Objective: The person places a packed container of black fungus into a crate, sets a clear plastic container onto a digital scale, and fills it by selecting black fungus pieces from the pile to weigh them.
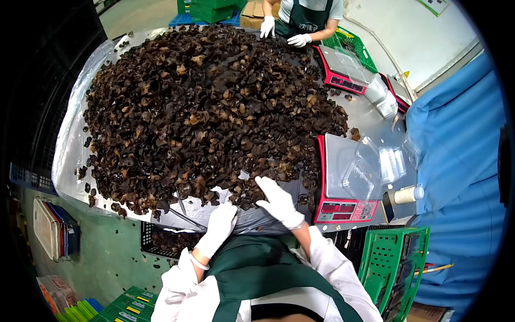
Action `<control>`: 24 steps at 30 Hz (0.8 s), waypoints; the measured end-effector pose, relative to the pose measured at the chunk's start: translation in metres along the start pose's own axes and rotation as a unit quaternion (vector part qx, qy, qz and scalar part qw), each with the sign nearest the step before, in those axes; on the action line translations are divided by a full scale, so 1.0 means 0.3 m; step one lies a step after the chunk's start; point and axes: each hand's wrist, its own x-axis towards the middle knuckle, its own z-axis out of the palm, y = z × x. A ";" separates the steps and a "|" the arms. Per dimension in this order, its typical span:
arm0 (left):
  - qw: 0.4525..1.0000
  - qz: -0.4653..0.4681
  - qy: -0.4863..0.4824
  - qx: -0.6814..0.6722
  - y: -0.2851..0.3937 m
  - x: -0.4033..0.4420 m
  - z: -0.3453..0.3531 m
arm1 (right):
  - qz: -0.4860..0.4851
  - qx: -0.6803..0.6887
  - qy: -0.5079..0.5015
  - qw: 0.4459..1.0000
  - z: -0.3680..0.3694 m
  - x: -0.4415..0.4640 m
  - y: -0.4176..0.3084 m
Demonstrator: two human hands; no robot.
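Observation:
A large heap of dark brown, curled fungus-like pieces [214, 112] covers much of the table. My left hand [221, 222], in a white glove, is at the near edge of the heap, its fingers loosely extended with nothing visible in them. To its right, my right hand [279, 204], also gloved, lies open over the near edge of the heap, thumb apart from the fingers. Just right of it stands a red scale [346, 209] with clear plastic containers [362, 177] on its plate.
Across the table, a co-worker's gloved hands [299, 40] touch the heap's far edge. Another red scale [343, 80] stands at the back right. A white bottle [409, 194] is at the right edge. Below are a green crate [394, 268] and a black crate [147, 239].

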 end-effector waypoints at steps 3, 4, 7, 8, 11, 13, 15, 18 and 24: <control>0.998 -0.031 0.032 -0.044 -0.003 -0.073 -0.045 | 0.031 -0.084 -0.136 0.987 0.060 -0.074 -0.031; 0.996 -0.050 0.052 -0.056 -0.010 -0.110 -0.065 | 0.002 -0.065 -0.112 0.992 0.058 -0.116 -0.025; 0.985 -0.143 0.086 -0.052 -0.026 -0.216 -0.173 | -0.019 -0.028 -0.089 0.995 -0.002 -0.218 0.019; 0.974 -0.193 0.100 -0.057 -0.040 -0.257 -0.199 | 0.002 -0.024 -0.105 0.994 -0.031 -0.231 0.033; 0.958 -0.232 0.125 0.110 -0.088 -0.341 -0.248 | 0.037 -0.009 -0.115 0.993 -0.117 -0.224 0.064; 0.956 -0.238 0.130 0.113 -0.078 -0.324 -0.272 | 0.041 -0.025 -0.099 0.994 -0.148 -0.189 0.074; 0.964 -0.210 0.157 0.051 -0.051 -0.258 -0.257 | 0.027 -0.026 -0.069 0.997 -0.156 -0.138 0.082; 0.981 -0.143 0.131 -0.015 -0.014 -0.123 -0.199 | 0.001 -0.016 0.008 1.000 -0.110 -0.042 0.107; 0.998 -0.040 0.041 0.028 0.058 0.075 -0.072 | -0.008 -0.067 -0.013 0.998 -0.001 0.048 0.120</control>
